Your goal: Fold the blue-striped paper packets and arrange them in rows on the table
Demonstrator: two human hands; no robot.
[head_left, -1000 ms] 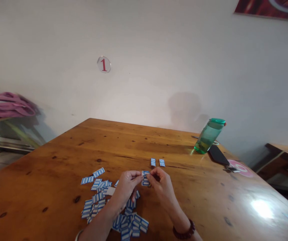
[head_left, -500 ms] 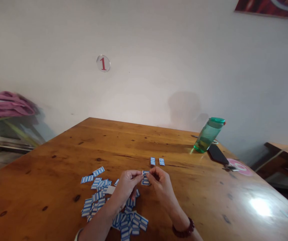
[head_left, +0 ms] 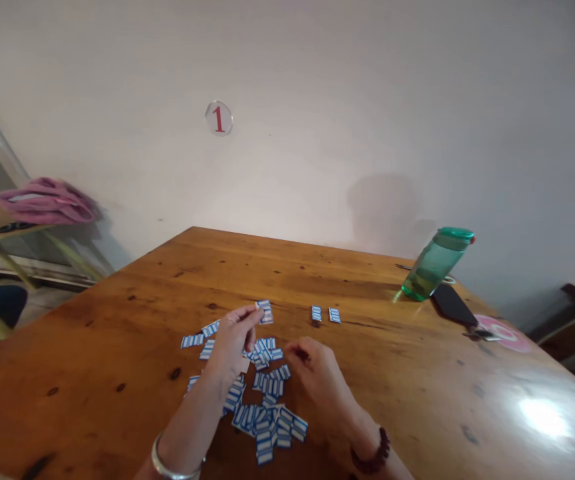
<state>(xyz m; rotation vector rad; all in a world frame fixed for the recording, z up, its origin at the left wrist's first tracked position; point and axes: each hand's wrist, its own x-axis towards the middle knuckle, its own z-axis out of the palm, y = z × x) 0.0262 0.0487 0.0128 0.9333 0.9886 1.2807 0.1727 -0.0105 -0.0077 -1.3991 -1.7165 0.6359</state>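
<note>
My left hand (head_left: 232, 337) pinches a small label sheet (head_left: 266, 313), white with blue-edged boxes, at or just above the table beyond the pile. Below and right of it, my right hand (head_left: 317, 370) is curled with its fingertips together; whatever it holds, if anything, is hidden. It hovers beside a loose pile of similar label sheets (head_left: 267, 420), which overlap at many angles and lie partly under my left forearm. Two more small label sheets, a left one (head_left: 316, 313) and a right one (head_left: 334, 315), lie side by side farther back.
A green water bottle (head_left: 437, 263) stands at the back right of the wooden table (head_left: 392, 400). Beside it are a black phone-like slab (head_left: 453, 305) and a pink disc (head_left: 505, 333). A pink cloth (head_left: 47, 200) rests on another table at left.
My hands have parted. The left one has carried the label sheet forward and left, while the right one has let go of it and drawn back toward the pile. The view has shifted slightly.
</note>
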